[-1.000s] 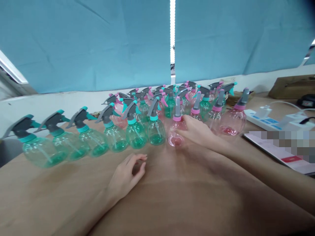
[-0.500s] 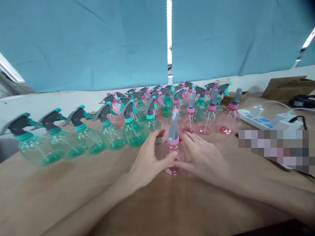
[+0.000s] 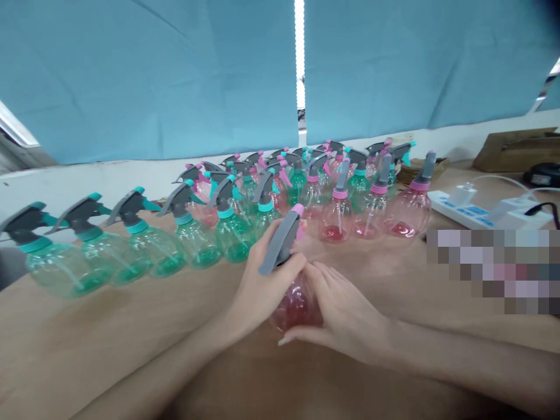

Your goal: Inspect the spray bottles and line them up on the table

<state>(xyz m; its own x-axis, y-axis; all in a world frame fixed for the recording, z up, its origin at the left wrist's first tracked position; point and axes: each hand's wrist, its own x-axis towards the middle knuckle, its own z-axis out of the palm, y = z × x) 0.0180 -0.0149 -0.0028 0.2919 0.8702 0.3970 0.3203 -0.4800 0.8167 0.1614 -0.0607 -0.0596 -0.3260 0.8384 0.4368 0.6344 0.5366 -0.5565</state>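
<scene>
Between my hands is a pink spray bottle (image 3: 297, 306) with a grey trigger head and pink nozzle tip, leaning to one side. My left hand (image 3: 266, 280) is wrapped round its neck, just under the trigger head. Round the clear pink body curls my right hand (image 3: 345, 309), its thumb low on the near side and its fingers along the far right side. The bottle's collar is hidden by my left hand. Nearest beyond the hands stand a green spray bottle (image 3: 236, 236) on the left and a pink spray bottle (image 3: 336, 219) on the right.
A row of green spray bottles (image 3: 161, 254) stretches to the left, with more green and pink ones behind. On the right are a white power strip (image 3: 459, 210) with plugged-in chargers, a blurred-out flat object (image 3: 494, 268) and a cardboard box (image 3: 507, 151). A blue curtain (image 3: 175, 76) hangs behind.
The pink bottle has gone from upright to tilted and come nearer, its head now turned. My left hand has closed on its neck; my right hand has slid lower round the body.
</scene>
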